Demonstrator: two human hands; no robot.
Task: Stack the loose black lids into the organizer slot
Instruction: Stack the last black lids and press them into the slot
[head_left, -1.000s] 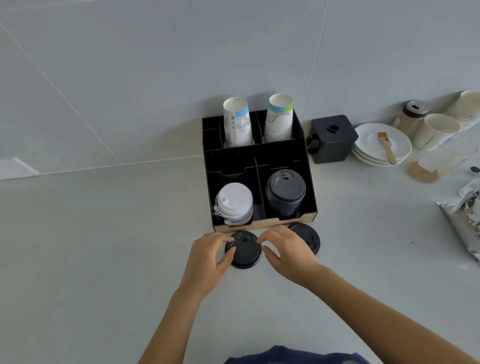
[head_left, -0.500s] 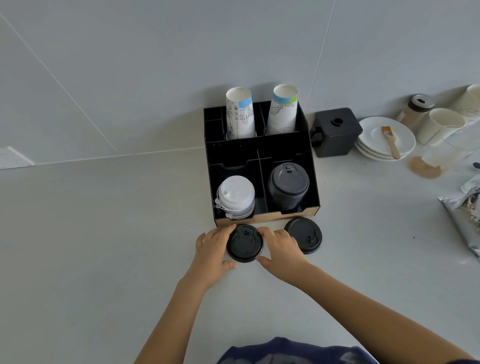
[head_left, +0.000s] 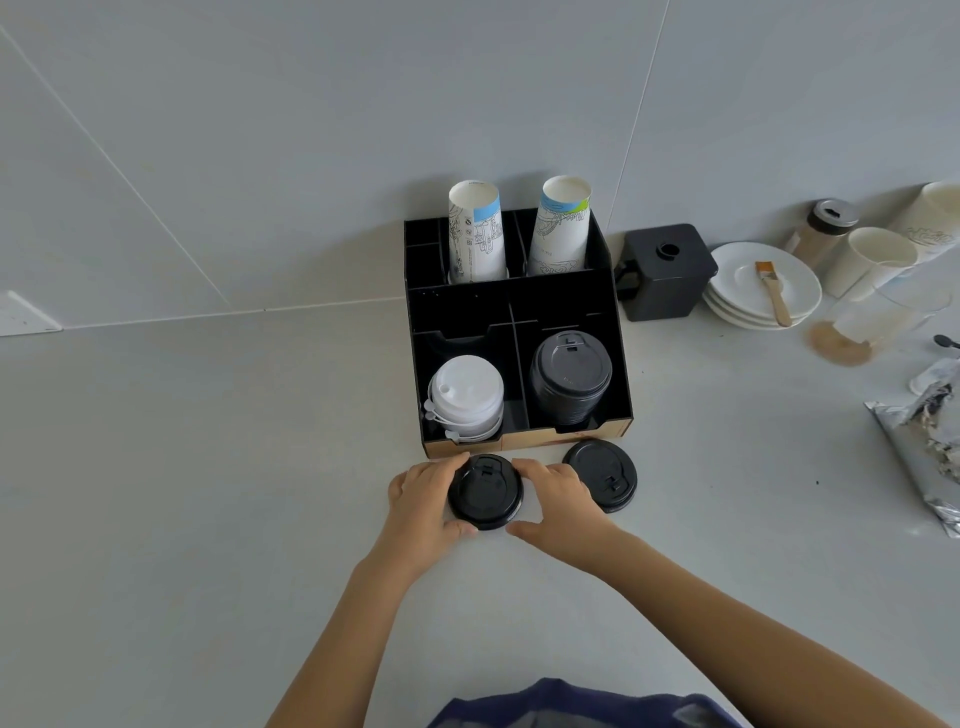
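A black lid (head_left: 485, 491) lies on the counter just in front of the black organizer (head_left: 519, 312). My left hand (head_left: 423, 501) cups its left side and my right hand (head_left: 561, 501) cups its right side, fingers and thumbs against its rim. A second loose black lid (head_left: 602, 474) lies flat on the counter to the right, untouched. The organizer's front right slot holds a stack of black lids (head_left: 570, 376). Its front left slot holds white lids (head_left: 467, 397).
Two paper cup stacks (head_left: 475, 234) stand in the organizer's back slots. Right of it are a black square container (head_left: 665, 270), stacked white plates (head_left: 763, 291) with a brush, white cups (head_left: 872, 260) and a crumpled foil bag (head_left: 930, 436). The wall is close behind.
Both hands have settled closer around the lid, now wrapping its sides. The view has shifted slightly, and the second lid shows fully beside my right hand.
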